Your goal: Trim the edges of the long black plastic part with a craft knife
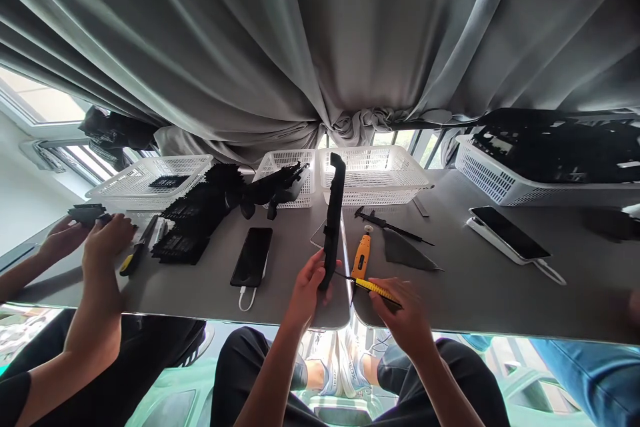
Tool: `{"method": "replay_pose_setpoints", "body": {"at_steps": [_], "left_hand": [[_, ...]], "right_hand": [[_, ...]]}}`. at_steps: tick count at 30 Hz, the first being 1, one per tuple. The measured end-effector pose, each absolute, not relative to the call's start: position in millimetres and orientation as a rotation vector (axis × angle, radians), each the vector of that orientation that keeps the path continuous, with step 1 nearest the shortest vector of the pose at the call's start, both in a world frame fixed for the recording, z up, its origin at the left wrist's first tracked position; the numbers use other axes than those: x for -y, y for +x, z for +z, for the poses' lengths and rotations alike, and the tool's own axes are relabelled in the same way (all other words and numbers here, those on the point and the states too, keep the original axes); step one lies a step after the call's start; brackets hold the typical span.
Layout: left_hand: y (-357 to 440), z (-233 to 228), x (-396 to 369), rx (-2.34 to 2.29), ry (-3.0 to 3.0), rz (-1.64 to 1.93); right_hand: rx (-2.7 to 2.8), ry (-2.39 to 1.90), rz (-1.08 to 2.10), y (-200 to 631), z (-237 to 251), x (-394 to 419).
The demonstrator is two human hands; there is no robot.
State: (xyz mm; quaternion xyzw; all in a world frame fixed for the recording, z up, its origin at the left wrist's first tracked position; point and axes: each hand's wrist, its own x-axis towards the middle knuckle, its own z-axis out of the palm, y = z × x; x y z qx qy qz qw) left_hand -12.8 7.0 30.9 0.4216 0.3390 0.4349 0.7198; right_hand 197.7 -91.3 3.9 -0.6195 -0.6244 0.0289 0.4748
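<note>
My left hand (311,281) is closed around the lower end of a long black plastic part (334,213), held upright with a hooked top. In my right hand (404,312) is a knife-like tool with a yellow and black handle (377,290). Its thin tip reaches the lower part of the black piece, and I cannot tell whether it touches. Just behind lies an orange rotary tool (361,257). Beyond that are black calipers (390,224) and a dark triangular sheet (409,252). A black phone (251,257) with a white cable rests left of my hands.
White baskets (377,197) line the back of the grey table (295,240); the right one (493,180) bears a black pile. Black parts (187,227) are heaped at left. A co-worker's hands (107,237) hold a dark piece near a yellow-black knife (133,260). Another phone (510,233) lies right.
</note>
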Motion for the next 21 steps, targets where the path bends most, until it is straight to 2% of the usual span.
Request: {"method": "replay_pose_setpoints", "body": {"at_steps": [21], "left_hand": [[-11.9,28.2,-7.6,-0.741,0.941,0.968]], "right_hand": [[1.568,-1.461,0.088,197.9,4.6,92.5]]}}
